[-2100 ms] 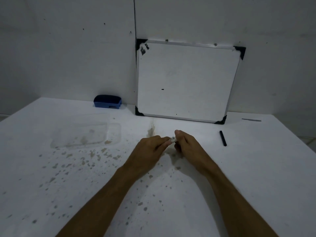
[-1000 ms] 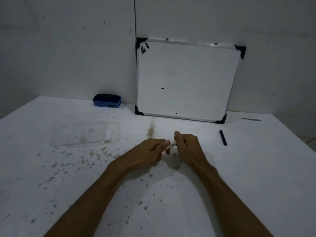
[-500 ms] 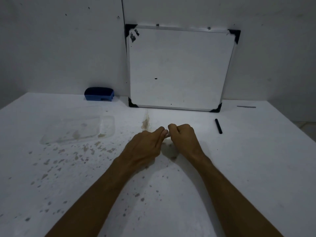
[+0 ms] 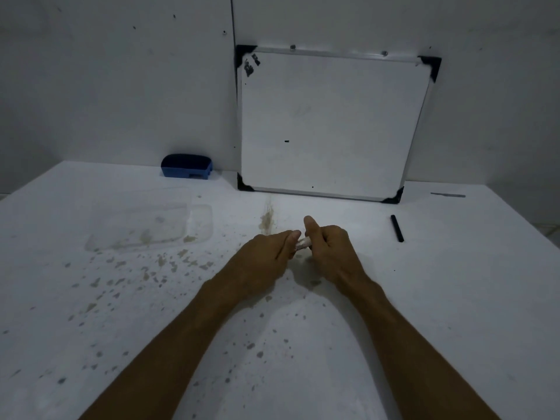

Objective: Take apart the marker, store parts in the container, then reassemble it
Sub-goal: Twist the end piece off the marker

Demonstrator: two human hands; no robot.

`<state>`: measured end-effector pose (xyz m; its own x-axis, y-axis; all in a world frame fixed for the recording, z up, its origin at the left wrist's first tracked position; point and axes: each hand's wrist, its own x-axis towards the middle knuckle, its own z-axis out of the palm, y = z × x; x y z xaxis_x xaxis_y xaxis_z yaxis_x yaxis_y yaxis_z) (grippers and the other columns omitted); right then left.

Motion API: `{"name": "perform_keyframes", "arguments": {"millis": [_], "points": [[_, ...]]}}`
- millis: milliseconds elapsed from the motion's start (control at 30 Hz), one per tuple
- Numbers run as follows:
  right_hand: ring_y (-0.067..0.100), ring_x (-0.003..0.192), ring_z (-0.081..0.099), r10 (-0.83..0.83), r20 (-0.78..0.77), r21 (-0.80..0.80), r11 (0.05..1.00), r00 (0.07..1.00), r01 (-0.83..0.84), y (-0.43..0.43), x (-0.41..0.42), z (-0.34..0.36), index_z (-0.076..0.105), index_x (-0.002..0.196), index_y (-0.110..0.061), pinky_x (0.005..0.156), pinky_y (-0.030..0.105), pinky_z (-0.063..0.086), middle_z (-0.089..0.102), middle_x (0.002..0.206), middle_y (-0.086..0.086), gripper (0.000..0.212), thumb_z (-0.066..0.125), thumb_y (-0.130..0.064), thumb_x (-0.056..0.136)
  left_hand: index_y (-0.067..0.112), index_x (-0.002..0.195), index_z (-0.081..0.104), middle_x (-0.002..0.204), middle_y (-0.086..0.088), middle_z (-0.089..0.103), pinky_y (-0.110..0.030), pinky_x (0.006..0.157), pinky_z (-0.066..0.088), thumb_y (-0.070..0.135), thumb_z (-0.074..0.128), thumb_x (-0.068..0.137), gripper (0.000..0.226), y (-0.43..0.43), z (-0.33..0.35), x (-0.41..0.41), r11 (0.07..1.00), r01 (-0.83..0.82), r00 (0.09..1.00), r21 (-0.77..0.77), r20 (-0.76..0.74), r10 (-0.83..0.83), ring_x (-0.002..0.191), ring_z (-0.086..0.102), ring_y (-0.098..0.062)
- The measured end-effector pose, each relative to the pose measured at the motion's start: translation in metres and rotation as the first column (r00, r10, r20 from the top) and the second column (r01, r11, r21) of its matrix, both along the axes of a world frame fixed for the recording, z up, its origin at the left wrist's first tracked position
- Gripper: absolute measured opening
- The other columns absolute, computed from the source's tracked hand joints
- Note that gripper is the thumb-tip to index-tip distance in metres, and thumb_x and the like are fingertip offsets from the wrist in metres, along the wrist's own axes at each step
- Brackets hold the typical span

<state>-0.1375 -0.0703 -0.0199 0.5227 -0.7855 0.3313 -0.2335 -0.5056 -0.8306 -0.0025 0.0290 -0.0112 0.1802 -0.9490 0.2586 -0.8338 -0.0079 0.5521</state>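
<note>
So, the left hand and right hand are each curled round an end of the small white marker barrel, held just above the stained white surface. My worry: if a part pops loose under the pull, it could roll off the right edge, near the thin black stick-like piece. The clear plastic container sits well left, with open room between.

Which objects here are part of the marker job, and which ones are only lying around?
For the job:
marker, gripped between left hand and right hand
clear container
black piece, probably a marker part

Lying about:
blue eraser
whiteboard
thin grey strip
</note>
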Motion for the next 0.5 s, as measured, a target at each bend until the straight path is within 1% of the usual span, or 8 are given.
{"name": "perform_keyframes", "arguments": {"millis": [67,100,167,267,300,400,433,500], "points": [[0.005,0.039,0.039,-0.034,-0.016,0.068,0.997,0.999,0.035,-0.003,-0.002,0.000,0.044,0.046,-0.011,0.050,0.015,0.040,0.041,0.039,-0.008,0.068,0.044,-0.047,0.104,0.023,0.098,0.054,0.064,0.006,0.055,-0.025,0.057,0.045,0.049,0.016,0.103,0.047,-0.002,-0.006,-0.004,0.996,-0.001,0.972,-0.090,0.233,0.022,0.052,0.054,-0.014],[0.005,0.039,0.038,-0.048,-0.018,0.081,0.995,0.999,0.050,-0.004,-0.002,0.000,0.041,0.046,-0.015,0.049,0.013,0.037,0.039,0.039,-0.009,0.066,0.045,-0.047,0.105,0.021,0.100,0.055,0.061,0.007,0.051,-0.026,0.053,0.046,0.049,0.015,0.104,0.049,-0.003,-0.008,-0.006,0.992,0.000,0.955,-0.129,0.293,0.038,0.047,0.052,-0.014],[0.006,0.041,0.037,-0.069,-0.004,0.100,0.993,0.998,0.069,-0.005,-0.001,-0.001,0.042,0.048,-0.016,0.049,0.014,0.036,0.039,0.043,-0.005,0.064,0.046,-0.044,0.105,0.022,0.096,0.051,0.054,0.009,0.045,-0.029,0.044,0.049,0.050,0.014,0.106,0.048,-0.004,-0.010,-0.006,0.984,-0.005,0.950,-0.176,0.307,0.060,0.040,0.047,-0.013],[0.005,0.038,0.040,-0.102,0.013,0.070,0.992,0.995,0.101,-0.004,0.002,-0.002,0.044,0.048,-0.017,0.046,0.015,0.034,0.041,0.044,-0.004,0.060,0.047,-0.027,0.107,0.024,0.092,0.048,0.051,0.011,0.036,-0.024,0.043,0.040,0.052,0.010,0.104,0.050,-0.004,-0.011,-0.005,0.985,-0.008,0.958,-0.171,0.282,0.056,0.038,0.040,-0.008],[0.006,0.037,0.039,-0.100,0.023,0.051,0.994,0.995,0.098,-0.004,0.003,-0.003,0.045,0.048,-0.014,0.046,0.018,0.033,0.041,0.044,-0.003,0.059,0.046,-0.022,0.107,0.025,0.091,0.047,0.052,0.012,0.038,-0.021,0.047,0.038,0.052,0.010,0.103,0.047,-0.004,-0.010,-0.006,0.986,0.000,0.966,-0.165,0.254,0.042,0.041,0.041,-0.008],[0.009,0.036,0.036,-0.080,0.088,-0.030,0.996,0.993,0.083,-0.003,0.004,-0.005,0.048,0.049,-0.004,0.044,0.025,0.031,0.039,0.041,-0.001,0.058,0.047,-0.017,0.105,0.024,0.086,0.053,0.066,0.004,0.057,-0.023,0.062,0.045,0.045,0.022,0.106,0.043,-0.007,0.001,-0.006,0.997,0.007,0.997,-0.079,0.071,-0.001,0.058,0.056,-0.015],[0.010,0.035,0.036,-0.068,0.113,-0.070,0.995,0.991,0.076,-0.003,0.004,-0.006,0.048,0.048,-0.002,0.043,0.025,0.030,0.039,0.040,-0.002,0.059,0.047,-0.018,0.104,0.020,0.082,0.057,0.068,0.001,0.059,-0.025,0.065,0.046,0.043,0.025,0.107,0.047,-0.008,0.005,-0.005,1.000,0.005,1.000,-0.030,0.012,-0.005,0.061,0.056,-0.015],[0.010,0.032,0.035,-0.026,0.158,-0.152,0.987,0.987,0.050,0.000,0.006,-0.008,0.047,0.045,-0.002,0.040,0.022,0.027,0.038,0.038,-0.005,0.059,0.047,-0.020,0.101,0.017,0.070,0.057,0.064,0.000,0.056,-0.023,0.062,0.041,0.041,0.025,0.108,0.055,-0.007,0.013,0.000,0.998,0.027,0.997,0.063,-0.068,-0.023,0.058,0.051,-0.011]]}}
